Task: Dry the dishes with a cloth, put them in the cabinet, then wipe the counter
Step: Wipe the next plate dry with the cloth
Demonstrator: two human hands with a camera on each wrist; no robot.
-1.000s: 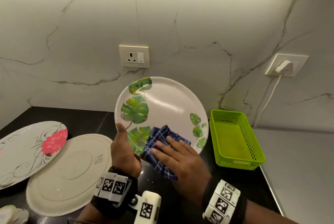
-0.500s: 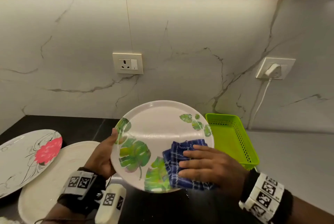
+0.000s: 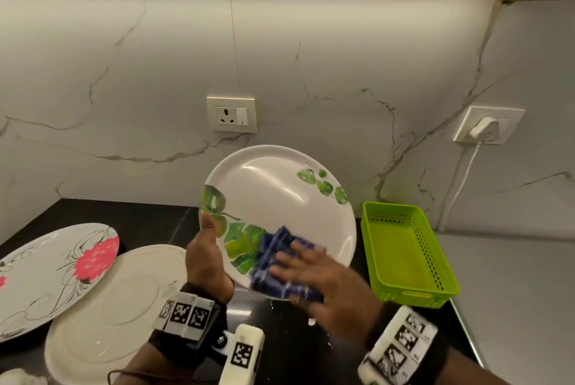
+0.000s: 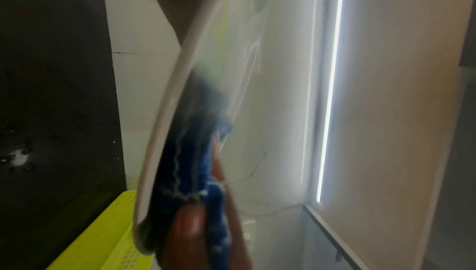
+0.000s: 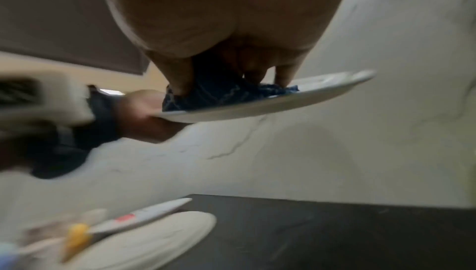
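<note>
Holding the leaf-print plate (image 3: 277,207) tilted above the dark surface (image 3: 140,219), your left hand (image 3: 207,263) grips its rim, thumb on the face, so the right hand (image 3: 320,279) can press the blue cloth (image 3: 273,263) flat under spread fingers (image 3: 292,260) on the near edge, probably so water drains.

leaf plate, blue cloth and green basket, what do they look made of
Leaf plate: glossy, thin-rimmed, printed; looks like melamine or glazed ceramic, can't tell which. Blue cloth: soft woven cotton-like fabric with white check lines, bunched under the right hand. Green basket: matte moulded plastic, perforated walls.
</note>
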